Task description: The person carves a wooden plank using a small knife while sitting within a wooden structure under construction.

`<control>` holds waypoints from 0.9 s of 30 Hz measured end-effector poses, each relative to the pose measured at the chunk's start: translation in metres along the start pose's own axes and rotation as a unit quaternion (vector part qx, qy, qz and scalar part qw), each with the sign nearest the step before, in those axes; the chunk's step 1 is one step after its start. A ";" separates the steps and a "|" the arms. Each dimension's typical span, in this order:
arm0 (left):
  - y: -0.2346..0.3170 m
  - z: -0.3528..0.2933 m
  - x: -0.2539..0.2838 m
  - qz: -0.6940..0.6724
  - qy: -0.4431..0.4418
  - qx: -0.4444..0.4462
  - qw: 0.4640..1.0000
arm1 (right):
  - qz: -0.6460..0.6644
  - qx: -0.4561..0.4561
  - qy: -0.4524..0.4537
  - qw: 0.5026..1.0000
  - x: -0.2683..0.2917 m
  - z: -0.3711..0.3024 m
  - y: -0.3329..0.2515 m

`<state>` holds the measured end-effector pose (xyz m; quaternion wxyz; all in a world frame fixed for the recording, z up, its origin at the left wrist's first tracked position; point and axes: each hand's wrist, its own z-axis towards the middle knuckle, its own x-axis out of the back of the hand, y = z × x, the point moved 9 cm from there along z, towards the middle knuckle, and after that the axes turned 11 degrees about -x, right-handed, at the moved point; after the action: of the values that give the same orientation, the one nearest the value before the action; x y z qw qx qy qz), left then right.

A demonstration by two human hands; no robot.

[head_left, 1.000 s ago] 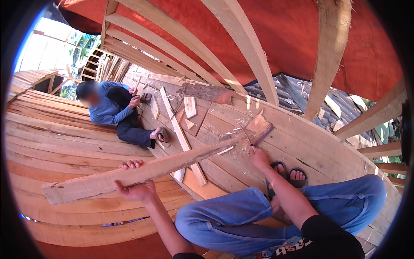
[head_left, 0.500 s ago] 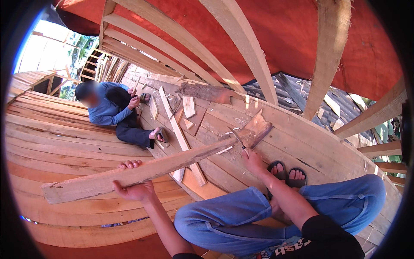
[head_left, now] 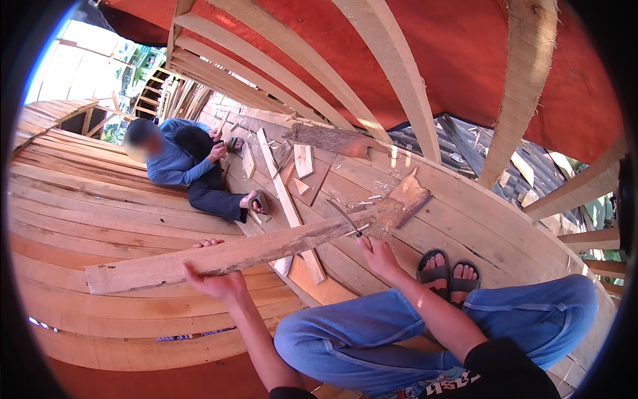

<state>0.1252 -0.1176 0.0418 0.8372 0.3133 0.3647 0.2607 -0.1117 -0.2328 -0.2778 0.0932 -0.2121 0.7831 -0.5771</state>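
My left hand [head_left: 216, 279] grips a long rough wooden plank [head_left: 149, 269] from below, its thumb on the near side and its fingertips over the far edge. The plank slants across in front of me, its far end at a rough wood block [head_left: 407, 198]; whether the two touch, I cannot tell. My right hand [head_left: 379, 256] is closed round the handle of a knife with a thin curved blade [head_left: 343, 214]. That blade crosses the plank toward its far end; exact contact is unclear.
A person [head_left: 183, 156] in a blue top sits at the left, hands together at a thin piece. Between us lie a long strip [head_left: 292, 206], a dark bark-edged board [head_left: 329, 139], offcuts [head_left: 304, 159] and shavings. Curved wooden ribs [head_left: 525, 86] rise before a red tarp [head_left: 452, 60].
My right hand and the knife have moved left along the plank, toward my left hand. The whole view has shifted slightly rightward. My left hand keeps its grip.
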 end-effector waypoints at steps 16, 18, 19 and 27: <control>-0.020 0.079 -0.066 -0.234 -0.106 0.155 0.954 | -0.123 0.268 0.109 0.949 0.186 -0.026 -0.270; -0.045 0.082 -0.110 -0.266 -0.138 0.193 0.934 | -0.182 0.306 0.107 0.928 0.199 -0.041 -0.313; -0.052 0.078 -0.121 -0.262 -0.143 0.216 0.930 | -0.202 0.306 0.090 0.926 0.194 -0.043 -0.321; -0.086 0.024 -0.206 -0.346 -0.212 0.289 0.867 | -0.371 0.195 0.109 0.901 0.241 -0.060 -0.287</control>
<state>0.0387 -0.3208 0.0854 0.8026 0.4428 0.3228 -0.2358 -0.2859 -0.3567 0.0357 -0.1745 -0.4008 0.5247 -0.7304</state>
